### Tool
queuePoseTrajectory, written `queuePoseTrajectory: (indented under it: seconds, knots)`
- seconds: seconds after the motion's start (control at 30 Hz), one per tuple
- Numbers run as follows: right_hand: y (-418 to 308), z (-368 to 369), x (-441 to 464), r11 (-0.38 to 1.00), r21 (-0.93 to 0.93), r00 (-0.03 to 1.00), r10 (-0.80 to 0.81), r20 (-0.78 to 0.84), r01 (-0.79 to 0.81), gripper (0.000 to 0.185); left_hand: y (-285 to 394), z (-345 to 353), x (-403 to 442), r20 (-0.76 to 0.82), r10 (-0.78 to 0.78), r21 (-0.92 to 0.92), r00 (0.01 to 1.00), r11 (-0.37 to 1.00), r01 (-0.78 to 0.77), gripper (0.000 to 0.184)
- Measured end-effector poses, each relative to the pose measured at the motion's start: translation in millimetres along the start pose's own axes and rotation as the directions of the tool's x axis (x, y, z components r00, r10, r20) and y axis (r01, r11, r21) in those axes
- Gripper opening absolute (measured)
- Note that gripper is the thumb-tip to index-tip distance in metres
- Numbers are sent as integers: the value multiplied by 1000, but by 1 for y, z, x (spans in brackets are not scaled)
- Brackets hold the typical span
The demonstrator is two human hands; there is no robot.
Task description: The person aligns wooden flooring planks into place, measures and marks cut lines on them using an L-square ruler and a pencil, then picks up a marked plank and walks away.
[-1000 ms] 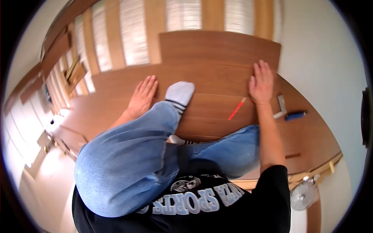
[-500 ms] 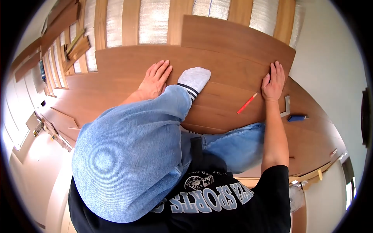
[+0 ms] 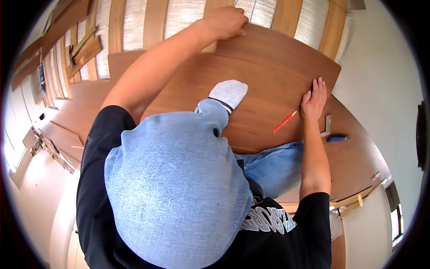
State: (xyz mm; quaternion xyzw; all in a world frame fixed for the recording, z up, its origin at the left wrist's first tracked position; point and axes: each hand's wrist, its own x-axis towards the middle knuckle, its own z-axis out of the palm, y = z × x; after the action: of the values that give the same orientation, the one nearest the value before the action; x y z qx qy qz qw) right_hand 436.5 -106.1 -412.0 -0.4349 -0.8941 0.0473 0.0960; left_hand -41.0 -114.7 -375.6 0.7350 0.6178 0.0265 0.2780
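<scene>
My left hand [image 3: 229, 22] reaches far forward to the left corner of a short brown floorboard [image 3: 282, 51]. Its fingers are curled at the board's far edge, and the fingertips are partly hidden. Flat on the boards near the right end lies my right hand [image 3: 314, 101], its fingers stretched out and holding nothing. A red pencil [image 3: 285, 122] rests on the floor just left of that hand. Close to my right forearm are a small metal square [image 3: 328, 124] and a blue-handled tool [image 3: 337, 139]. My socked foot [image 3: 229, 93] stands on the laid boards [image 3: 188, 85].
Beyond the boards run wooden battens [image 3: 155, 22] with silvery foil sheeting [image 3: 183, 18] between them. A hammer [image 3: 83, 45] lies on a board offcut [image 3: 87, 56] at the left. A pale wall [image 3: 380, 80] bounds the right side. Loose planks [image 3: 65, 132] lie farther left.
My left hand has moved from flat on the boards beside my foot, forward and right to the short floorboard's far left corner. My knee has shifted right; my right hand stays nearly in place.
</scene>
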Motion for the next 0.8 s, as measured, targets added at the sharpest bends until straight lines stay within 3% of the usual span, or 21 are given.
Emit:
queuePoseTrajectory:
  seconds: [0.1, 0.17, 0.2, 0.27, 0.37, 0.43, 0.5, 0.53, 0.57, 0.6, 0.7, 0.73, 0.8]
  knots:
    - [-1, -1, 0, 1000, -7, 1000, -5, 6, 5, 53, 3, 3, 3, 33, -75, -80, 997, 994, 77, 30]
    - [-6, -6, 0, 1000, -10, 1000, -3, 23, 3, 52, -5, 5, 10, 149, -67, 16, 987, 998, 65, 37]
    - [-7, -5, 5, 1000, -6, 1000, 3, 18, -3, 50, -2, 0, 11, 136, -71, 15, 988, 997, 69, 37]
    - [-10, -4, 7, 1000, -14, 1000, 18, 1, -18, 48, 7, -16, 13, 267, -146, -21, 953, 987, 157, 35]
    - [-21, -7, 19, 997, -41, 997, 70, -26, -71, 41, 6, -12, 9, 202, -98, 18, 974, 995, 96, 34]
    - [-17, -7, 38, 991, 73, 993, 104, 64, -108, 35, 5, -3, 8, 197, -146, 29, 969, 989, 143, 36]
    - [-12, -14, 82, 987, 157, 999, 15, 33, -20, 28, 2, 2, 1, 96, -71, 21, 993, 997, 69, 38]
    - [-7, -18, 115, 993, 108, 997, -37, -62, 43, 27, 0, 5, 0, 60, -41, 17, 997, 999, 40, 39]
    - [3, -26, 149, 996, 84, 999, 10, -50, -6, 32, -1, 7, -1, 27, -17, 18, 1000, 1000, 16, 40]
    - [27, -15, 187, 997, -13, 962, -77, -262, 76, 33, 1, 6, -1, 31, 1, -1, 1000, 1000, -1, 40]
    - [36, -55, 306, 998, 57, 940, 44, -337, -26, 59, 8, -3, -1, 83, -34, -15, 996, 999, 35, 41]
    - [38, -57, 327, 998, 45, 941, 49, -334, -36, 59, 8, -2, -1, 74, -47, -11, 996, 999, 48, 41]
    - [37, -48, 349, 996, 52, 853, 87, -514, -70, 61, 10, -1, 1, 77, -57, -12, 995, 998, 58, 42]
